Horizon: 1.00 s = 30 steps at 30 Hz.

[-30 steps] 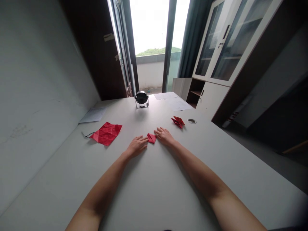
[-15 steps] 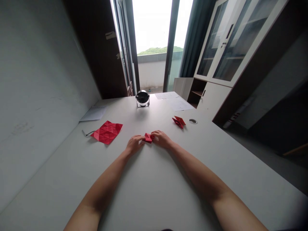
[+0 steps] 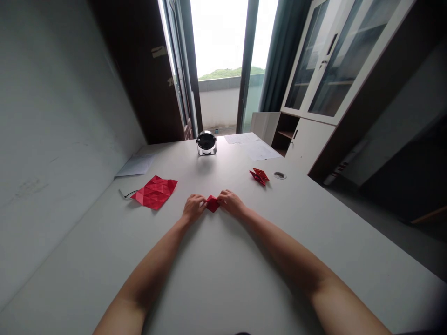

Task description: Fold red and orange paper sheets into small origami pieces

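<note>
A small folded red paper piece (image 3: 212, 204) lies on the white table (image 3: 226, 260) between my two hands. My left hand (image 3: 193, 207) pinches its left side with curled fingers. My right hand (image 3: 231, 202) pinches its right side the same way. Both forearms reach forward over the table. A creased red paper sheet (image 3: 155, 191) lies flat to the left of my hands. Another folded red paper shape (image 3: 259, 176) sits further back on the right.
A small round black and silver device (image 3: 206, 142) stands at the table's far end. White paper sheets (image 3: 251, 145) lie at the back right, and another white sheet (image 3: 136, 165) by the left wall. A cable hole (image 3: 280, 175) is near the right edge. Glass-door cabinets stand to the right.
My hands went from lying flat beside the small red piece to pinching it with curled fingers. The piece has been drawn slightly nearer and is now bunched between my fingertips.
</note>
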### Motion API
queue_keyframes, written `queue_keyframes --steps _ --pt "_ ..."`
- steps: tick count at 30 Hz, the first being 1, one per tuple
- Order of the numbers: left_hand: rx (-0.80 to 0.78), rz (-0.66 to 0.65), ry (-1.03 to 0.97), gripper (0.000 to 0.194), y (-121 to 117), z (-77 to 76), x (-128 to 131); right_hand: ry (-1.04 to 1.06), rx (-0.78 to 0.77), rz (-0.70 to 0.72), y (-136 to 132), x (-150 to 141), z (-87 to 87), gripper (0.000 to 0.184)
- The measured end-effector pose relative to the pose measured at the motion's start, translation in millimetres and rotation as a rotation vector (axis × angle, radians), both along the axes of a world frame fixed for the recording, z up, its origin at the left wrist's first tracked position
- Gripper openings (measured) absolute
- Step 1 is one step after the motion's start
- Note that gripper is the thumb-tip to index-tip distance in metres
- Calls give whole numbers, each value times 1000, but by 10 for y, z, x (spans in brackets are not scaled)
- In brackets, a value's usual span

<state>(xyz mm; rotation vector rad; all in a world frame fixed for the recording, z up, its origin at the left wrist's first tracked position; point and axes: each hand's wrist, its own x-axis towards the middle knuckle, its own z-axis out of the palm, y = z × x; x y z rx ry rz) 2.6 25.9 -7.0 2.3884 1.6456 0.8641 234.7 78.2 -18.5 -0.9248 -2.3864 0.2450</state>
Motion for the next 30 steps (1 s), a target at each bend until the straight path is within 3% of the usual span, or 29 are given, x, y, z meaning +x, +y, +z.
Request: queue_keyframes --steps 7,14,18,24,30 --pt "-57 53 -13 14 -21 39 17 -98 -50 -117 -67 -54 79 23" --pt "-92 60 -76 28 -8 27 27 -152 -40 -237 -127 -114 76 17" --pt "-60 44 -22 29 3 14 45 -162 -17 -242 -132 -126 70 23" --pt "-38 72 71 18 -8 6 72 -239 -5 -230 -139 -118 97 16" --pt "-31 -39 52 18 -11 16 117 -233 13 -301 -199 -177 119 32"
